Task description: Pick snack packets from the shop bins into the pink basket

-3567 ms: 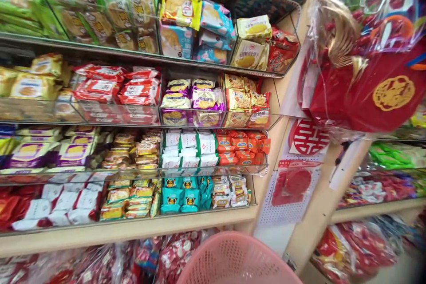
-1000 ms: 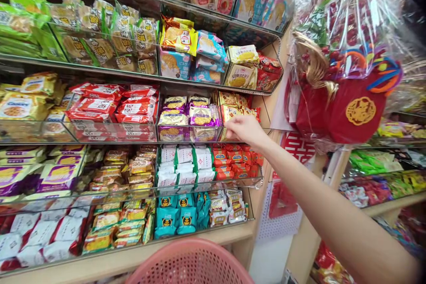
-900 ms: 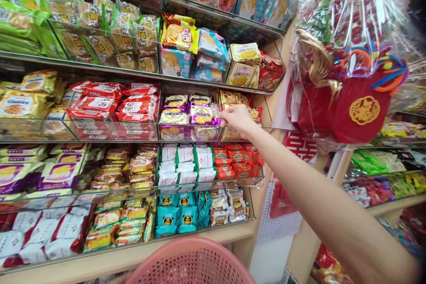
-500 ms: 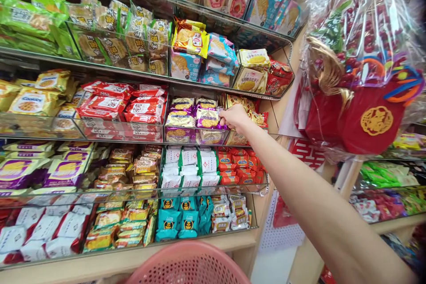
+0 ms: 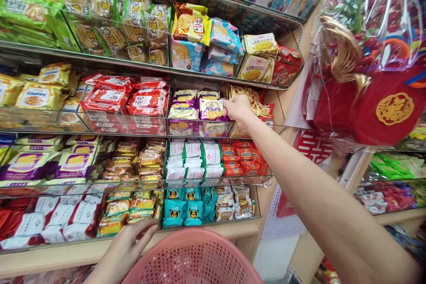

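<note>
My right hand (image 5: 237, 108) reaches up to the second shelf, its fingers pinched on the right edge of a purple snack packet (image 5: 211, 109) in the purple stack. Orange and yellow packets (image 5: 262, 109) lie just right of the hand. My left hand (image 5: 131, 242) rises at the bottom of the view beside the rim of a pink perforated basket (image 5: 196, 262), fingers apart and holding nothing.
Glass-fronted shelves (image 5: 133, 126) hold rows of biscuit and snack packets: red packs (image 5: 133, 97), white-green packs (image 5: 195, 162), teal packs (image 5: 183, 211). A cellophane-wrapped red gift basket (image 5: 376, 71) hangs at the right. More shelves (image 5: 392, 186) continue right.
My right arm came into view and moved left from the orange packets to the purple packet, closing on it. My left hand appeared by the basket rim.
</note>
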The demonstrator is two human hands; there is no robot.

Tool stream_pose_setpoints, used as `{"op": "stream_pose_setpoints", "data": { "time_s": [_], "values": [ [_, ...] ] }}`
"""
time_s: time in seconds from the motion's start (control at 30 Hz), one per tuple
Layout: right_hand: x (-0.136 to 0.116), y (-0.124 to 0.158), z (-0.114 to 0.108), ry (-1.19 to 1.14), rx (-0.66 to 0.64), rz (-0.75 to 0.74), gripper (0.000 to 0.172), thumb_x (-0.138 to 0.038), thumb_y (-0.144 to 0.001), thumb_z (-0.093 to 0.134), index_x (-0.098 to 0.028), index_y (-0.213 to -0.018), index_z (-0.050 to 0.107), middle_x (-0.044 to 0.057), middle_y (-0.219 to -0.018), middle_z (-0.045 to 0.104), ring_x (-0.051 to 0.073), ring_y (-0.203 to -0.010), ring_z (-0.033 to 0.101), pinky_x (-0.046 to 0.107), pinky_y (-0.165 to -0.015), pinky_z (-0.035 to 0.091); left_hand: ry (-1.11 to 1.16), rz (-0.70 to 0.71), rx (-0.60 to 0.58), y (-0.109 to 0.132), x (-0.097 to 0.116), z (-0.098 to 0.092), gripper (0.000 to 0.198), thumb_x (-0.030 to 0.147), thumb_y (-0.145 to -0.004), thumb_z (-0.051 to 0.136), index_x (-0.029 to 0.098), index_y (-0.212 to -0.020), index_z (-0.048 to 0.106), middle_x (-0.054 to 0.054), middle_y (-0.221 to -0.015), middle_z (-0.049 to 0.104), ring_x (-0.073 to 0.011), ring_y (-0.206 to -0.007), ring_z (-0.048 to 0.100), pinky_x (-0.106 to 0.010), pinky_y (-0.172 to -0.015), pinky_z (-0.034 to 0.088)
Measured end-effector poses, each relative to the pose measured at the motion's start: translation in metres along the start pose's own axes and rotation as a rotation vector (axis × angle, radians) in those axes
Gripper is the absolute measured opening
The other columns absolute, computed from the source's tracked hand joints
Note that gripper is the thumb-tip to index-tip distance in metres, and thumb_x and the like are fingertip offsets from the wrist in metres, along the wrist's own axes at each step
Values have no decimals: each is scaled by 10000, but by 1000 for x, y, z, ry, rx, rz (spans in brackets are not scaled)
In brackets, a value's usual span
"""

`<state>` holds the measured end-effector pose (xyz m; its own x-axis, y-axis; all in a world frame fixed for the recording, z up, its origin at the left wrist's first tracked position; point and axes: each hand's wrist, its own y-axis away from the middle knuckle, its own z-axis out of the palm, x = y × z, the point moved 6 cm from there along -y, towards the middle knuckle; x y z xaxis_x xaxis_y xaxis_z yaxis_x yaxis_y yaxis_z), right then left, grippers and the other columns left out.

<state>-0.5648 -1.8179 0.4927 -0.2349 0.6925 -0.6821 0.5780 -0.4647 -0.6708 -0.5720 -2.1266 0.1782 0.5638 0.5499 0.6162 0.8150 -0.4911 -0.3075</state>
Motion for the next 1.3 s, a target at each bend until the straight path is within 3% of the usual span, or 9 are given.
{"op": "stream_pose_setpoints", "data": {
  "time_s": [0.1,0.27,0.4,0.63,0.9,1.3],
  "values": [
    [4,1,-1,-21,12,51,307,-86,-721,490,-167,-425,504,-2,-364,494,100,-456,465,222,-548,420,-1,64,3,-12,24,-4,392,498,-856,446,253,-1031,696,-40,-1056,723,-195,-972,663,-258,-837,524],
    [1,5,-5,-61,40,15,331,-136,-751,507,-165,-422,511,-28,-363,464,85,-433,417,217,-535,382,-4,149,11,-30,69,-17,366,465,-872,435,260,-1045,685,-29,-1055,718,-185,-964,653,-263,-816,520],
    [-2,7,-8,-65,67,-10,319,-149,-751,521,-166,-432,522,-41,-366,440,85,-440,402,213,-518,353,41,187,-3,-38,87,-15,330,445,-868,458,273,-1025,692,-17,-1044,717,-185,-954,647,-262,-802,507],
    [-5,5,-14,-90,69,-41,339,-173,-769,516,-167,-430,526,-35,-369,421,90,-431,395,224,-499,339,95,225,-24,-41,100,-6,338,455,-870,454,275,-1029,692,-30,-1009,714,-197,-932,631,-303,-830,481],
    [-3,8,-18,-103,51,1,338,-140,-755,518,-171,-418,505,-48,-359,402,77,-407,371,226,-506,339,74,187,-80,-38,96,-1,356,469,-881,425,267,-1012,688,-25,-1028,708,-201,-963,626,-288,-835,467],
    [-2,13,-22,-179,30,-49,348,-203,-785,522,-170,-440,494,-39,-387,441,66,-410,367,213,-473,304,84,275,-75,-48,124,0,331,447,-880,441,258,-963,699,-19,-932,717,-188,-842,622,-283,-765,445]
  ]
}}
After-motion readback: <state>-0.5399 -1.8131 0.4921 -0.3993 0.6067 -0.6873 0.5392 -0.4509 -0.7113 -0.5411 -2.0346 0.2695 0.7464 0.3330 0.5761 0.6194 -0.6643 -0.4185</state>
